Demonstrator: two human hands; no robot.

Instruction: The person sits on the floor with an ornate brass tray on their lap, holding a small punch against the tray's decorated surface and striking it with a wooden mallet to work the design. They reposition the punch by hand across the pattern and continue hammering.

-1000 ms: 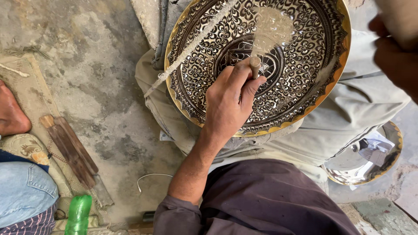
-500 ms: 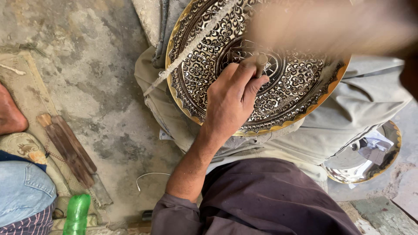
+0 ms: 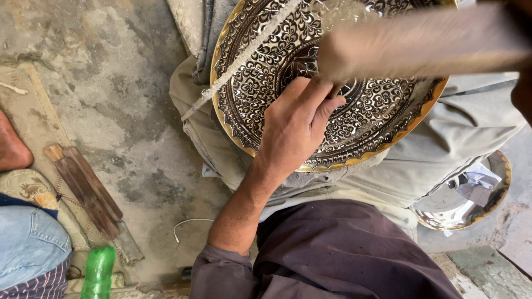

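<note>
Two hands are working on a large engraved metal tray (image 3: 266, 72) with a gold-coloured rim, which is resting tilted across the person's lap, on the pale trousers (image 3: 443, 160). The left hand (image 3: 296, 124) is lying on the tray's patterned face near its centre, fingers pinched together around a small tool whose tip is hidden behind them. The right hand (image 3: 523, 94) is only partly showing at the frame's edge, gripping a wooden mallet (image 3: 421, 47) that is blurring across the upper tray. The step in hand appears to be chasing the pattern. Judging by the pose, the next strike is calling for the tool held steady on its line. A second shiny tray (image 3: 471, 194) is lying beside the knee.
</note>
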